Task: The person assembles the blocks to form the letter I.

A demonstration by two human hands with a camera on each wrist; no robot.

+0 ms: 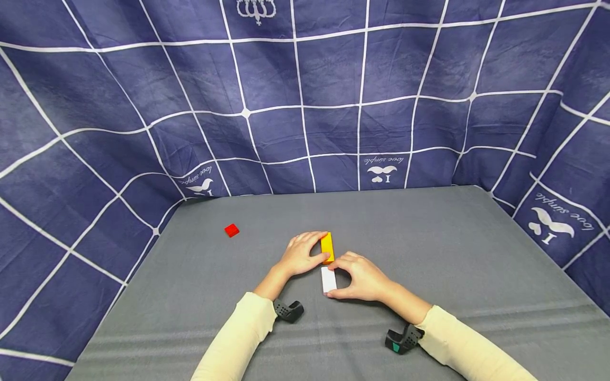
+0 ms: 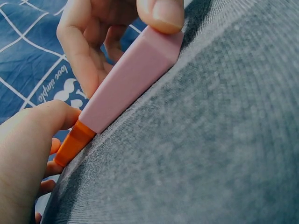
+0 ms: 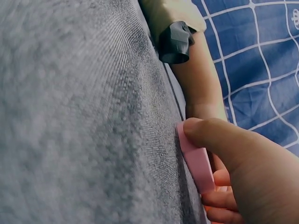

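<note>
A person's 2 bare hands work at the middle of a gray cloth-covered table [image 1: 405,227]. Directions follow the head view, with 12 o'clock straight ahead of the person.

The left hand [image 1: 301,255] holds a narrow yellow block [image 1: 326,246] from its 9 o'clock side, fingers at the far end and thumb at the near end. The block's top is yellow; its side looks orange in the left wrist view.

The right hand [image 1: 366,278] comes in from 4 o'clock and pinches a white block [image 1: 327,280], thumb on its near end and a fingertip at its far end, with a rounded gap between palm and block. This block looks pink in the 2 wrist views.

The white block lies at 6 o'clock from the yellow block, on the table, and the 2 lie end to end. I cannot tell for certain whether the ends touch.

A small red block [image 1: 232,230] lies well apart from the hands, between 9 and 10 o'clock from the yellow block.

Cream sleeves [image 1: 238,333] cover the forearms, with a black wrist device [image 1: 289,311] at each cuff. Behind the table, at 12 o'clock, hangs a dark blue curtain [image 1: 329,132] with white grid lines.
</note>
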